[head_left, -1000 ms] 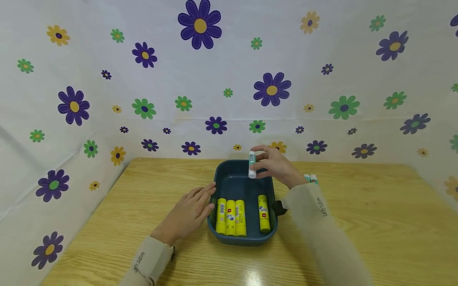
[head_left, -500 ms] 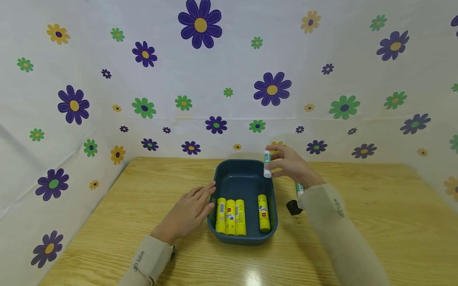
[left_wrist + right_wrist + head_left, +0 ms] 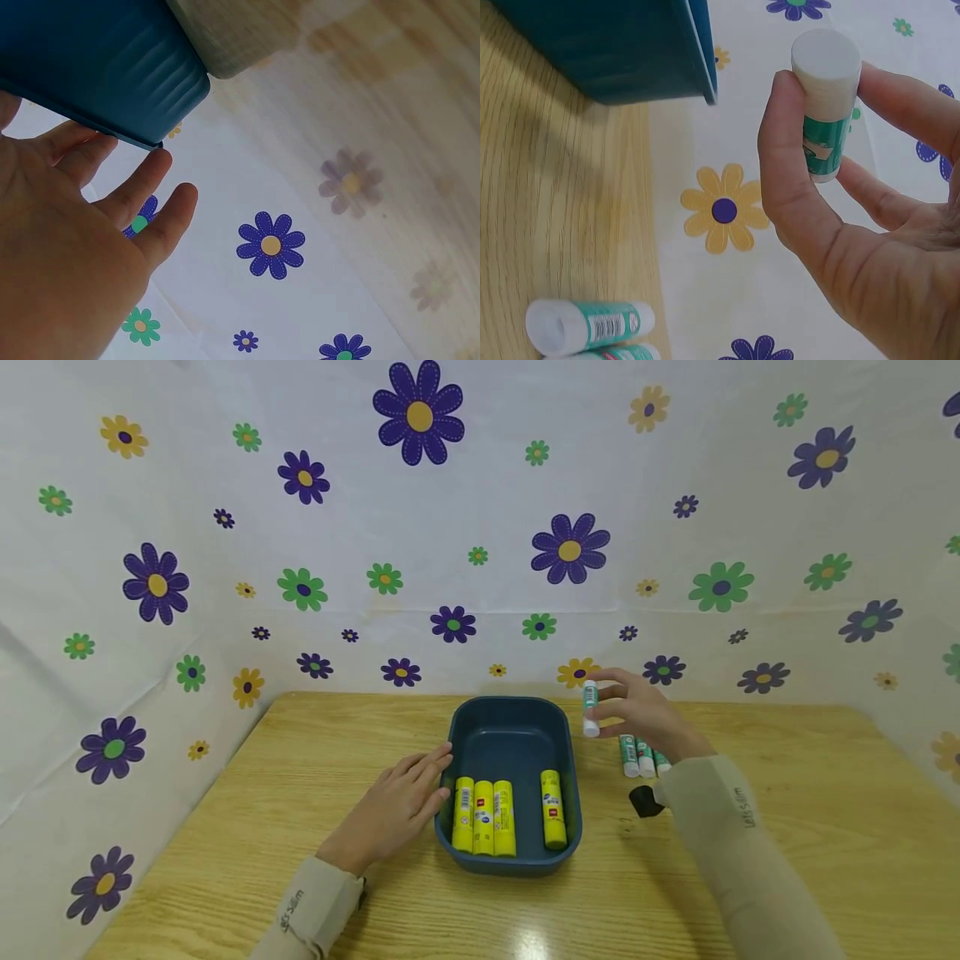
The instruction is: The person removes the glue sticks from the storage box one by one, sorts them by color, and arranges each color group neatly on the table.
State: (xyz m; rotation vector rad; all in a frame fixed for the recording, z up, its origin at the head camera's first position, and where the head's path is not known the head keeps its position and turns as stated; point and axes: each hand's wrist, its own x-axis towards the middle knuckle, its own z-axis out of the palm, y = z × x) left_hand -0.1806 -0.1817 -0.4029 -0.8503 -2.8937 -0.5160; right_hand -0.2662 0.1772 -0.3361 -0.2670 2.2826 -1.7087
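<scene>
My right hand (image 3: 637, 710) pinches a white-and-green glue stick (image 3: 591, 708) between thumb and fingers, upright, to the right of the blue bin's back right corner. In the right wrist view, the thumb lies along one side of this glue stick (image 3: 826, 97) and fingers along the other. My left hand (image 3: 393, 810) rests with straight fingers at the left rim of the dark blue bin (image 3: 510, 863). From the left wrist, the fingertips touch the bin's rim (image 3: 127, 139). Inside the bin lie three yellow glue sticks (image 3: 483, 817) side by side at the left and one yellow glue stick (image 3: 553, 810) at the right.
Several white-and-green glue sticks (image 3: 630, 757) lie side by side on the wooden table (image 3: 360, 727), right of the bin and below my right hand. A black piece (image 3: 647, 802) sits at the right wrist. A flower-patterned sheet (image 3: 480, 510) hangs behind the table.
My right hand has moved right, carrying the white-and-green glue stick from above the bin to beyond its right rim. More of the glue sticks on the table now show. The left hand stays put.
</scene>
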